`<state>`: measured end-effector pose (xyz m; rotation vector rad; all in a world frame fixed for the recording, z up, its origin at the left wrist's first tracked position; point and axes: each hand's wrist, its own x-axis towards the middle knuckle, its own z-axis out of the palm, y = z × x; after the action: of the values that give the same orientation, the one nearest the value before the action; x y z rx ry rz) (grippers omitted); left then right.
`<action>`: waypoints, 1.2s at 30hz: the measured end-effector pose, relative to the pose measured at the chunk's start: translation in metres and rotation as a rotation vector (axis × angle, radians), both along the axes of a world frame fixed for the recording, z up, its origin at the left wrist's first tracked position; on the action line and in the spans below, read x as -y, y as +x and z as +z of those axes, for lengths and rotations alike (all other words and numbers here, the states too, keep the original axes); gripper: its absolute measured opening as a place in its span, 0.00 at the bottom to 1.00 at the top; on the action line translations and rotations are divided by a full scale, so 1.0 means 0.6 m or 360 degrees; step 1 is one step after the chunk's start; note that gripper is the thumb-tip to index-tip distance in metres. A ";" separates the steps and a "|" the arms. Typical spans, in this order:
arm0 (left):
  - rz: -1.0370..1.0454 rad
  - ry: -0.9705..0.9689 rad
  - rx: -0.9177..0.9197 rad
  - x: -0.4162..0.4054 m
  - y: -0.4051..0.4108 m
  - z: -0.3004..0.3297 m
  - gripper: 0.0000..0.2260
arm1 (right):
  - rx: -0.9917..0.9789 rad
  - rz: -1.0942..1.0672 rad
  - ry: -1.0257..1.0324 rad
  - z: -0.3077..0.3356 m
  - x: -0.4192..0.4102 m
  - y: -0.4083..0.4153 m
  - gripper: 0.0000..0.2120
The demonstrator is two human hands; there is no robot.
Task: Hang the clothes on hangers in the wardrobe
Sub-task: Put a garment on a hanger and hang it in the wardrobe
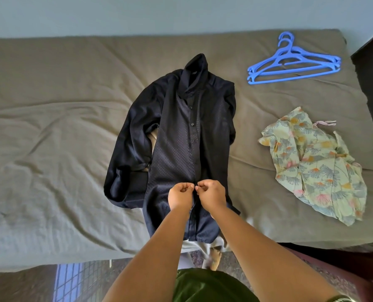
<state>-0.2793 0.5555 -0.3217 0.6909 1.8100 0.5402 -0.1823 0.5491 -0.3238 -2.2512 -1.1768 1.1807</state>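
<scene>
The dark shirt (181, 136) lies flat mid-bed, collar toward 12 o'clock. The left hand (180, 196) and right hand (211, 194) each hold a pinching grip on its placket near the hem. The blue hangers (294, 62) wait at 2 o'clock. A slipped button could leave the front gaping or misaligned.

Bed (50, 127): dark shirt (174, 131) centre, blue hangers (294, 62) far right, floral garment (318, 171) right.
</scene>
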 end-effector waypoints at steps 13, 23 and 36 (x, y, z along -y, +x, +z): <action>-0.0067 -0.0205 0.0121 -0.023 -0.003 -0.007 0.07 | -0.0208 0.0040 0.0072 -0.003 -0.016 0.023 0.05; -0.0020 -0.0401 0.0476 -0.036 -0.020 -0.017 0.06 | -0.0786 -0.0251 -0.0082 -0.013 -0.010 0.031 0.05; -0.0098 -0.0283 0.0401 -0.027 -0.014 -0.022 0.10 | -0.0090 0.0185 0.0457 -0.017 -0.001 0.014 0.05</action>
<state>-0.2874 0.5718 -0.3350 0.5299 1.5740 0.4004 -0.1737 0.5495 -0.3343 -1.9485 -1.3742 1.0332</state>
